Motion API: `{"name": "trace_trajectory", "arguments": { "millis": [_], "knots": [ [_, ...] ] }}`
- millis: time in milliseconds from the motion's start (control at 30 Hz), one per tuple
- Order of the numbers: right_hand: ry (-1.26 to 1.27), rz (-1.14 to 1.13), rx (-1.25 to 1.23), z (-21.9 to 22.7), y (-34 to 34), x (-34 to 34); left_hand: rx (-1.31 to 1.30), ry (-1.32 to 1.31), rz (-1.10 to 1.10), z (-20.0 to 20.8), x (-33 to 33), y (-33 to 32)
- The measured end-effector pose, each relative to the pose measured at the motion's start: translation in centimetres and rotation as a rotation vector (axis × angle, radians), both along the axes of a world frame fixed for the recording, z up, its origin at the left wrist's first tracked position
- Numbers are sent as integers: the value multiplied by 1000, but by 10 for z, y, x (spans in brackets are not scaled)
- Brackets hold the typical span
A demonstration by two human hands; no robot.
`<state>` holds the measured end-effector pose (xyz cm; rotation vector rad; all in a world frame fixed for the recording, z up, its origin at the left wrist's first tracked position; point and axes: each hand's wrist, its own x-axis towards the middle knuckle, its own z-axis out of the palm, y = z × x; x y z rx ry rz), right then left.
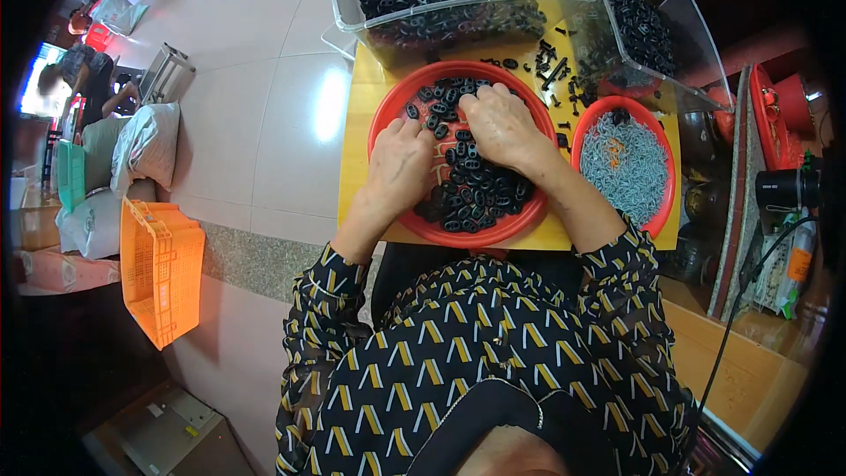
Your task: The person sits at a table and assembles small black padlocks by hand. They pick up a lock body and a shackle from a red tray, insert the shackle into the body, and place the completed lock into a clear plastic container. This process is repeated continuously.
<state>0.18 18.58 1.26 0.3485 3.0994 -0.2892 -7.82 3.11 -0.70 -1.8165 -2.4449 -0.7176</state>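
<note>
Two bare hands work inside a round red tray at the upper centre of the head view. The left hand (401, 163) is at the tray's left side, its fingers bent inward; the right hand (507, 128) reaches over its upper right part, fingers curled downward. Whether either one grasps a piece cannot be told, since the fingertips are hidden. Small black oval pieces (471, 203) lie in the red tray (476, 239), piled most thickly at its lower right, with others between and above the hands.

Right of the tray, a smaller red bowl (671, 167) holds many silvery screws (621, 181). Both vessels rest on a yellow tabletop (357, 123). At the top of the frame stands a clear bin (467, 11) of black pieces, with a second clear bin (704, 40) at upper right. Loose dark parts (551, 70) are scattered below them. At left are an orange crate (163, 273) and pale sacks (150, 145); another person (84, 79) is at upper left.
</note>
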Motion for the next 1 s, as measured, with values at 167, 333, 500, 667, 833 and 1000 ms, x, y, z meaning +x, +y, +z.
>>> {"name": "trace_trajectory", "arguments": {
  "millis": [167, 333, 500, 667, 833, 1000],
  "knots": [
    [85, 33, 32, 0, -2, 6, -26, 103, 10, 2, 6, 0],
    [246, 59, -97, 11, -5, 19, 89, -65, 42, 5, 10, -8],
    [418, 42, -419, 27, -15, 36, 191, -131, 91, 0, 5, -14],
    [471, -25, -682, 27, -23, 51, 335, -504, 163, 0, 9, -22],
    [301, -215, -1046, 16, -37, 55, 473, -975, 295, -1, 15, -27],
    [452, -143, -911, 11, -41, 52, 490, -1223, 296, 8, 17, -30]
  ]
}}
